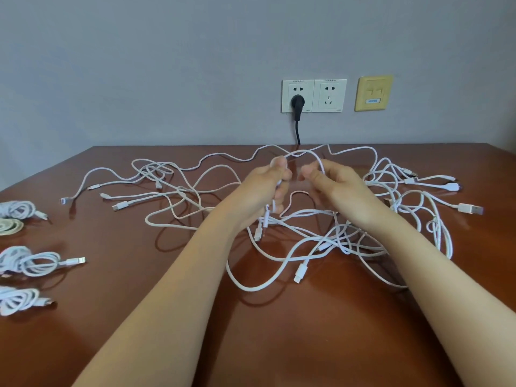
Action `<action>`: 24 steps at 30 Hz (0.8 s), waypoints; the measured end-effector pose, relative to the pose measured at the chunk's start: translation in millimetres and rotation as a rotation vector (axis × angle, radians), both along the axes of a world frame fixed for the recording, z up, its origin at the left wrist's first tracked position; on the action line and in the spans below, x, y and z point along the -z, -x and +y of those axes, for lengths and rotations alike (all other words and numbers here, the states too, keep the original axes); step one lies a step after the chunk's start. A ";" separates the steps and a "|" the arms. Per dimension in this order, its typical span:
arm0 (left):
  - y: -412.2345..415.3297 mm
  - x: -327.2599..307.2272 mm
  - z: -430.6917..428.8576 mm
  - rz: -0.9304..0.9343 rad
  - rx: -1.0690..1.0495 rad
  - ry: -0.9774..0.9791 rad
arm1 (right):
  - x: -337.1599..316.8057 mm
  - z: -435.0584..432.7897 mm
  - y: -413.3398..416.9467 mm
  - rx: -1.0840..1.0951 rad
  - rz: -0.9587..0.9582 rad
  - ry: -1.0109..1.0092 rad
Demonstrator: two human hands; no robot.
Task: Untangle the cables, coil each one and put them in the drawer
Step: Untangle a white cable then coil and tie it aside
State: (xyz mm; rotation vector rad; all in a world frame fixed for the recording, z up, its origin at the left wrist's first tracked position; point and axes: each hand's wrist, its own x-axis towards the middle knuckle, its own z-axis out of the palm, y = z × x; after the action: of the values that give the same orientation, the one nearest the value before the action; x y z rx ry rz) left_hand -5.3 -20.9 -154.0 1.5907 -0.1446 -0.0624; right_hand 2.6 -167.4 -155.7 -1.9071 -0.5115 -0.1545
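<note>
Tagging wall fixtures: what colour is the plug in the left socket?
The plug is black, as is its cord; seen in the head view.

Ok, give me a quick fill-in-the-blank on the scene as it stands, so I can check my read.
1. The left hand and right hand both hold one ____ cable arched between them.
2. The coiled bundles lie on the ____ side of the table.
3. The plug in the wall socket is ____ in colour.

Missing words: white; left; black.
</note>
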 end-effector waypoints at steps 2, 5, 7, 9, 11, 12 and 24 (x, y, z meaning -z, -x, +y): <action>1.3 0.1 -2.4 0.001 0.039 -0.026 | -2.5 3.3 1.8 0.019 -0.060 -0.060; 3.3 -1.2 -1.5 0.021 0.083 0.007 | -6.9 3.7 3.5 0.026 -0.131 -0.117; 4.0 -1.0 -1.2 0.033 0.098 0.016 | -7.5 3.4 3.2 0.043 -0.135 -0.101; 4.5 -0.2 -1.5 0.044 0.116 0.001 | -7.4 2.5 2.2 0.056 -0.093 -0.133; 5.6 0.1 -1.7 0.053 0.138 -0.019 | -7.5 2.2 1.3 0.056 -0.054 -0.177; 5.9 0.2 -1.8 0.057 0.147 -0.026 | -7.3 2.5 1.0 0.059 -0.050 -0.179; 8.7 -1.6 2.0 0.057 0.151 0.039 | -4.4 6.9 2.5 0.058 -0.060 -0.160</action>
State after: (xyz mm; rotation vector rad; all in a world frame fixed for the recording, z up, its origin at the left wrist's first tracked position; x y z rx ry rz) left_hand -14.0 -18.9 -152.4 1.5352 -0.2201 -0.2203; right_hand 0.1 -160.5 -151.3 -1.7653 -0.4703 -0.2832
